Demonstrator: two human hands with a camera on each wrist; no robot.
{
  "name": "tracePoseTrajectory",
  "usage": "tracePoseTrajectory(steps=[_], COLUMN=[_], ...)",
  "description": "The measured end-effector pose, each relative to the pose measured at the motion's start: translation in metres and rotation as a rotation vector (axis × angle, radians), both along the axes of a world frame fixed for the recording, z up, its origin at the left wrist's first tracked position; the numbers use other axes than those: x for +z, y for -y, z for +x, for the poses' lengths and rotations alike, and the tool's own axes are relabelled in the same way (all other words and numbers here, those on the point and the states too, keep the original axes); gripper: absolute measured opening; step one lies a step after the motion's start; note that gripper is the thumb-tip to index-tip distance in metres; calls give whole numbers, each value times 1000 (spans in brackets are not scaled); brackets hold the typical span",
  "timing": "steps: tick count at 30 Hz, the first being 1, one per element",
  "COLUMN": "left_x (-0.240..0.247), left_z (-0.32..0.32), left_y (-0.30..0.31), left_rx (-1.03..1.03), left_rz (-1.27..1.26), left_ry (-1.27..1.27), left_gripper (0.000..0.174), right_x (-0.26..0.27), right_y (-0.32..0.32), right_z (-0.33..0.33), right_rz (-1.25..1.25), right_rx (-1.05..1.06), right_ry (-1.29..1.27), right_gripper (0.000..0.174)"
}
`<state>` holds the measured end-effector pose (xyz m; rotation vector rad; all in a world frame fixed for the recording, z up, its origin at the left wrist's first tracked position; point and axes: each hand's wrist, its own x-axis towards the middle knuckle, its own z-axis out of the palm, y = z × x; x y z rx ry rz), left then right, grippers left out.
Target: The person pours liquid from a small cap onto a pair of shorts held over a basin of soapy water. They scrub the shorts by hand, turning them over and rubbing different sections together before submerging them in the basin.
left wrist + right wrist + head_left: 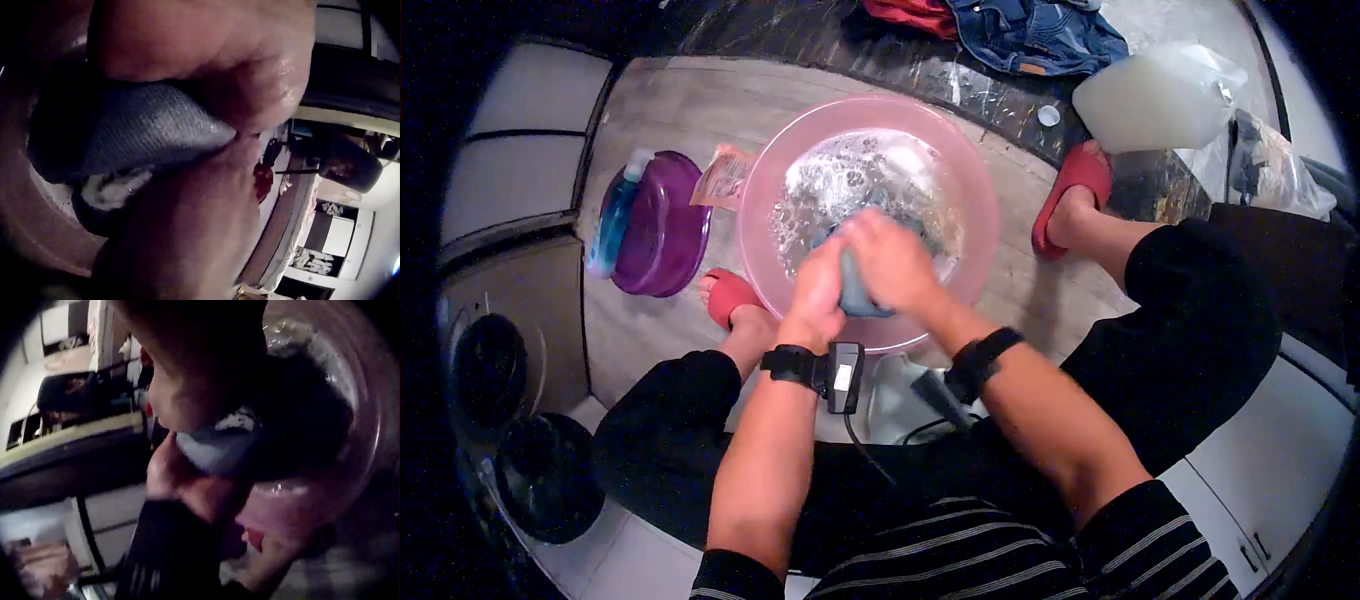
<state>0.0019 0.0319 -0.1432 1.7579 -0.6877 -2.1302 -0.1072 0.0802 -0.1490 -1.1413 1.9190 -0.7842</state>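
Over a pink basin [765, 160] of sudsy water, both hands meet on a wet blue-grey cloth [862, 290]. The left hand [820, 285] grips it from the left, and the right hand [890, 260], slightly blurred, grips it from the right. In the left wrist view the ribbed cloth [150, 128] bulges out between the two hands, with a whitish patch of foam below it. The right wrist view shows the cloth [212, 450] pinched between the hands, its dark part hanging over the basin [369, 425]. Most fingertips are hidden.
Left of the basin lie a purple tub [662, 230], a blue bottle [613, 225] and a pink packet [722, 178]. Jeans [1035, 40] and a large whitish jug [1155, 100] rest on a dark ledge beyond, near a small cap [1049, 116]. Feet in red slippers flank the basin.
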Motion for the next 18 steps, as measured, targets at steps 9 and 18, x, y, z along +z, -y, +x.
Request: tracePoseTrajectory(steps=[9, 18], left_x=[3, -19], left_z=[19, 51], left_y=[26, 50], left_rx=[-309, -558], left_rz=[-70, -206], left_ry=[-187, -57], left_gripper=[35, 28], right_x=[-41, -22], right_y=[12, 10], right_z=[-84, -97], right_rz=[153, 170], right_rx=[26, 55], right_ry=[191, 297], right_gripper=[53, 37])
